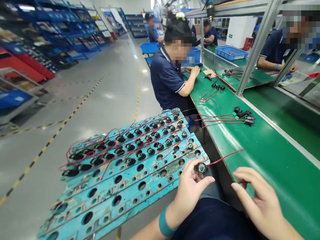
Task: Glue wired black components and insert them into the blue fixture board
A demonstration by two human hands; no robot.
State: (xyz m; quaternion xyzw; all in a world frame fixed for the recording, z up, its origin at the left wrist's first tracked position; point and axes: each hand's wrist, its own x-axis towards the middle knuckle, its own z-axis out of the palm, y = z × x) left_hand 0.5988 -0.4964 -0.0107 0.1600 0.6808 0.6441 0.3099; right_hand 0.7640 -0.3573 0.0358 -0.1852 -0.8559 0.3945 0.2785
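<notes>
Near the right end of the teal board, my left hand [189, 186] grips a small black round part [200, 167] with a greenish face. A red wire [226, 156] runs from this part out over the green bench. My right hand [257, 191] hovers over the bench edge, fingers curved, thumb and forefinger a little apart, with nothing seen between them. The perforated teal board [150, 175] carries rows of similar black parts [130, 146] with red wires in its far half. Open holes show in the nearer rows.
On the green bench [275, 146] lie several black parts with red wires [246, 118], and more [217, 87] farther back. A co-worker [167, 70] sits at the bench ahead. A metal frame post [255, 50] rises along its right side. Blue shelves [57, 26] stand far left.
</notes>
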